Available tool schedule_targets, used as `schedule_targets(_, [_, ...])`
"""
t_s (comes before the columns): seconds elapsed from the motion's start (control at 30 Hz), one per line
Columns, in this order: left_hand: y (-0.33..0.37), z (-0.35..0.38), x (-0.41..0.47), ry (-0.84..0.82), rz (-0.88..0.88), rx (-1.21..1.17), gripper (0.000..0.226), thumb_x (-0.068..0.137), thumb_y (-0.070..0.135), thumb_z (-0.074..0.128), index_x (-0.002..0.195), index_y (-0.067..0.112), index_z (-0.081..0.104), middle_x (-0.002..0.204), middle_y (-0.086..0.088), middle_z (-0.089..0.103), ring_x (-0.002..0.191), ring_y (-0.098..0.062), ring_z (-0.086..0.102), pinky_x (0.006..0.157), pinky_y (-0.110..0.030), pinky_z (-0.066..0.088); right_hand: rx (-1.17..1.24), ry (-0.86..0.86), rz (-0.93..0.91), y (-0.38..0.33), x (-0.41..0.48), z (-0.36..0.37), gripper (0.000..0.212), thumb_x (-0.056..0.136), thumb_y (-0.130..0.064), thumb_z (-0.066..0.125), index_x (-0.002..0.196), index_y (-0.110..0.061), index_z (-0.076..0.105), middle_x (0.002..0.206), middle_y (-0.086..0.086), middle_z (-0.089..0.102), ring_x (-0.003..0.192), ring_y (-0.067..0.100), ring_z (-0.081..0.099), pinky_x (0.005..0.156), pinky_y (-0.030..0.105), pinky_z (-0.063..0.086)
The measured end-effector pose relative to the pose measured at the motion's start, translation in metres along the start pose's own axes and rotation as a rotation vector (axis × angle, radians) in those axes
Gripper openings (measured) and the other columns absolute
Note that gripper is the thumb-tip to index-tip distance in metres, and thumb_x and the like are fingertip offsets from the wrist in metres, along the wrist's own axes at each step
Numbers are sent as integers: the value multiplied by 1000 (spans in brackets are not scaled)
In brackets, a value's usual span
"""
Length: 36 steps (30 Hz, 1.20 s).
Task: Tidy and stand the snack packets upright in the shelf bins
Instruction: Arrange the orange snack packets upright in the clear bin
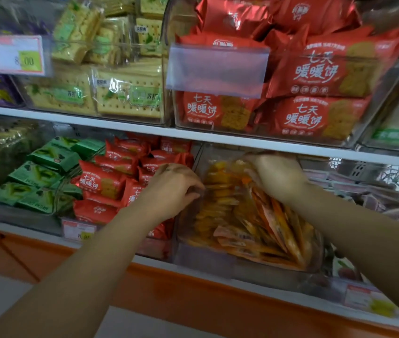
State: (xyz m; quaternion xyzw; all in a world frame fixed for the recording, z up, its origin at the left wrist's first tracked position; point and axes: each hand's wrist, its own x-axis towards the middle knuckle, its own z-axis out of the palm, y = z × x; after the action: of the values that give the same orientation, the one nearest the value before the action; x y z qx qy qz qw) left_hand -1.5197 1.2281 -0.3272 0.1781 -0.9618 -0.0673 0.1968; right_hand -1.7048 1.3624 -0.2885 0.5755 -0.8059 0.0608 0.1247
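Both arms reach into the clear bin [201,261] on the lower shelf, where the orange packets [274,223] sit. There is not much room: the white shelf board [242,140] runs just above the bin's open top, and the hands work in the slot between board and bin rim. On the left, the bin's wall stands against the red packets [101,182] next door. On the right, it borders a bin of pale pinkish packets [364,191]. The front wall is low and see-through, with open air in front of it.

The left hand [173,189] is at the bin's left wall with its fingers curled in against the near end of the stack (I cannot tell from here whether it pinches a packet or only presses on it). The right hand [279,178], smeared by motion, is deeper in. Its fingers are bent over the top edges of the packets and grip them.

The packets are not upright. Those on the right stand on edge but lean, fanned like cards, with their long axes running from the bin's front right corner up toward the back left. Those on the left lie nearly flat in a pile, their yellow ends facing outward.
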Motion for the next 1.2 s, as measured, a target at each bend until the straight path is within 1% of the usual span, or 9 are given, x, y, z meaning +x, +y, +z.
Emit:
schedule_targets(0.2, [-8,19,-7,113,-64,-176,19,81,14,71,98,20,75,107,2,69,107,-24,57,96,-43,42,-60,-107,-63,-2,36,25,26,88,-27,53,112,-21,61,111,10,65,100,31,62,81,35,51])
schedule_targets(0.33, [-5,36,-22,230,-97,-183,19,80,18,66,96,22,75,105,5,68,97,-23,61,91,-42,43,-133,-198,-101,-9,57,44,16,84,-19,61,98,-13,64,103,11,64,94,30,63,68,26,43])
schedule_targets(0.53, [-5,42,-29,276,-90,-173,24,82,31,54,94,25,74,107,9,67,95,-17,63,99,-27,27,-117,-210,-150,-11,76,59,26,96,-20,41,117,-15,55,116,13,57,108,28,56,81,28,38])
schedule_targets(0.67, [-7,44,-28,294,-62,-180,29,83,35,48,94,26,74,107,10,66,95,-14,62,99,-23,24,-59,-225,-179,2,85,72,16,91,-20,44,88,-17,59,84,12,55,83,27,56,66,30,40])
schedule_targets(0.73, [-7,45,-28,308,-59,-181,29,83,36,48,94,27,74,107,11,66,94,-13,61,99,-24,24,16,-254,-91,2,88,74,8,86,-17,51,83,-19,57,84,3,55,80,21,53,63,27,34])
schedule_targets(0.9, [-6,44,-29,314,-64,-162,30,84,35,48,94,25,74,106,9,67,94,-15,63,100,-26,25,79,-292,-52,-8,87,65,9,86,-14,59,89,-21,64,96,4,65,86,18,59,72,27,44])
schedule_targets(1.0, [-6,43,-30,309,-58,-170,30,84,35,49,95,24,74,106,8,67,96,-14,63,102,-26,25,85,-304,-105,-4,74,53,26,87,-23,63,113,-23,64,115,3,65,100,19,61,82,25,45])
schedule_targets(1.07, [-6,43,-33,303,-50,-183,31,84,36,48,96,24,74,107,9,66,99,-10,60,104,-27,25,121,-267,-138,-4,59,36,38,88,-26,63,125,-23,58,115,3,65,99,17,62,80,23,44])
schedule_targets(1.2, [-4,39,-38,321,-28,-240,29,85,34,52,97,20,74,104,7,67,99,-6,54,100,-37,35,164,-318,-288,1,19,3,33,86,-28,65,118,-22,63,112,-7,67,97,5,61,81,15,42])
